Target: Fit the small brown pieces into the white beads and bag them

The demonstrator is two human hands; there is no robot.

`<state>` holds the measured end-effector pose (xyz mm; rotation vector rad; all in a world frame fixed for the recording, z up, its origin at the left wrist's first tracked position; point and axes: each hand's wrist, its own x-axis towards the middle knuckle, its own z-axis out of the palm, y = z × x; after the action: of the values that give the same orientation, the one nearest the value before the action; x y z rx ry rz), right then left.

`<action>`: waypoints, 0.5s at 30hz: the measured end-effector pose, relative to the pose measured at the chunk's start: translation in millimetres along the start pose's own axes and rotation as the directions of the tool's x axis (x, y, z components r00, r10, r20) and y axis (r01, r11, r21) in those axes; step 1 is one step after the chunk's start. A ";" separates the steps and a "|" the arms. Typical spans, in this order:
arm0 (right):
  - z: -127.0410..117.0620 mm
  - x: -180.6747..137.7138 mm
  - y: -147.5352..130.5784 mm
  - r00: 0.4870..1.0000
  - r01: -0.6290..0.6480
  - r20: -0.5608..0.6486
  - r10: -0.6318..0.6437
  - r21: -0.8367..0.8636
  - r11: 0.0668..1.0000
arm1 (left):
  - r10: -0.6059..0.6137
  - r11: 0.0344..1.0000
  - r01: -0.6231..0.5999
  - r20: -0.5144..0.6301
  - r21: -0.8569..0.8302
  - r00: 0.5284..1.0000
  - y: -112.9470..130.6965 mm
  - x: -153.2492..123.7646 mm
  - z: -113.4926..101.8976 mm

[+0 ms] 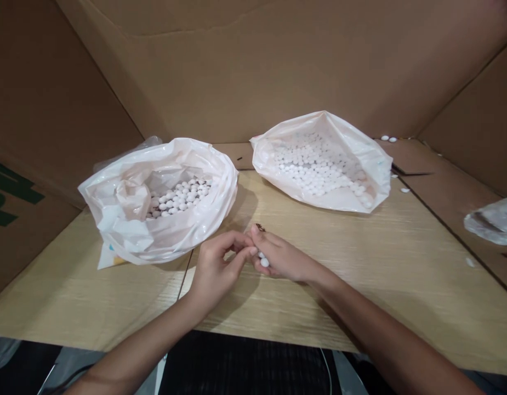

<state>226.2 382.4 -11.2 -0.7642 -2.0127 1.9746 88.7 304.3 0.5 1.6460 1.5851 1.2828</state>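
My right hand [280,255] is closed around a few small white oval pieces [264,262], which show between its fingers and palm. Beside its thumb tip is a small dark brown mark or bit [260,226], too small to name. My left hand [216,266] meets it fingertip to fingertip, thumb and forefinger pinched; what lies between them is hidden. Both hands are just above the table, in front of two white plastic bags. The left bag [163,255] gapes open, with many white oval pieces [181,197] inside. Similar pieces [314,167] fill the right bag [362,145].
Cardboard walls [237,71] enclose the wooden table [319,323] at the back and sides. Loose white pieces [388,139] lie in the back right corner, with more bits [405,190] near the right bag. A clear plastic bag [494,219] sits at the right edge.
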 end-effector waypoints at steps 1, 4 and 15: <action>-0.8 -0.3 0.4 1.000 0.000 0.021 0.000 0.000 1.000 | 0.005 1.000 -0.005 0.001 0.004 1.000 -0.1 -0.1 -0.2; -3.1 -0.8 1.8 0.997 -0.002 0.072 0.002 0.001 1.000 | 0.019 1.000 -0.019 0.004 0.011 1.000 -0.2 -0.5 -0.5; 0.2 0.6 -6.5 0.998 -0.050 0.049 0.041 0.190 0.980 | 0.082 0.996 -0.082 -0.018 -0.026 0.997 3.0 -1.8 -2.4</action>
<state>224.3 382.8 -5.0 -0.7331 -1.8091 2.1905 88.2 301.5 3.7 1.7037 1.5176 1.3565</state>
